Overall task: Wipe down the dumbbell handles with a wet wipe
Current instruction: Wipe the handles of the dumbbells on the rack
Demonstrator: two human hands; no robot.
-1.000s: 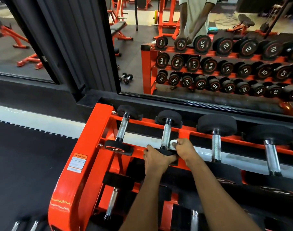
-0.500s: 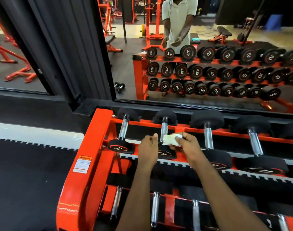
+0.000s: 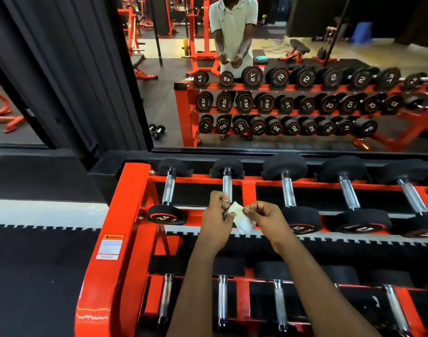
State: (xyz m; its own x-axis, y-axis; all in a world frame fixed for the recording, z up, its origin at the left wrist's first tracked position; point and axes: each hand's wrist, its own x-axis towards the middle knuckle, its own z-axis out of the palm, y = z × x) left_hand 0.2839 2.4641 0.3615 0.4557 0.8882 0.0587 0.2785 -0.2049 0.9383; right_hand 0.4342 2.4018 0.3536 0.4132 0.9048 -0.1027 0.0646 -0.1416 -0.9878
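A white wet wipe [image 3: 242, 218] is stretched between my left hand [image 3: 216, 218] and my right hand [image 3: 264, 218], both pinching it above the top tier of the orange dumbbell rack [image 3: 120, 215]. Black dumbbells with chrome handles lie across that tier. The second dumbbell's handle [image 3: 227, 186] shows just beyond my left hand, its near head hidden under my hands. The first dumbbell [image 3: 168, 203] lies to the left and the third dumbbell's handle [image 3: 287, 192] to the right.
A lower tier of dumbbells [image 3: 222, 300] sits beneath my forearms. A wall mirror [image 3: 281, 93] behind the rack reflects the rack and a person. Black rubber floor mat [image 3: 37, 276] lies to the left. A dark pillar [image 3: 74, 69] stands at back left.
My hands have lifted off the second dumbbell's handle and near head. They now hold the wipe spread between them, a little nearer to me. The camera has tilted upward.
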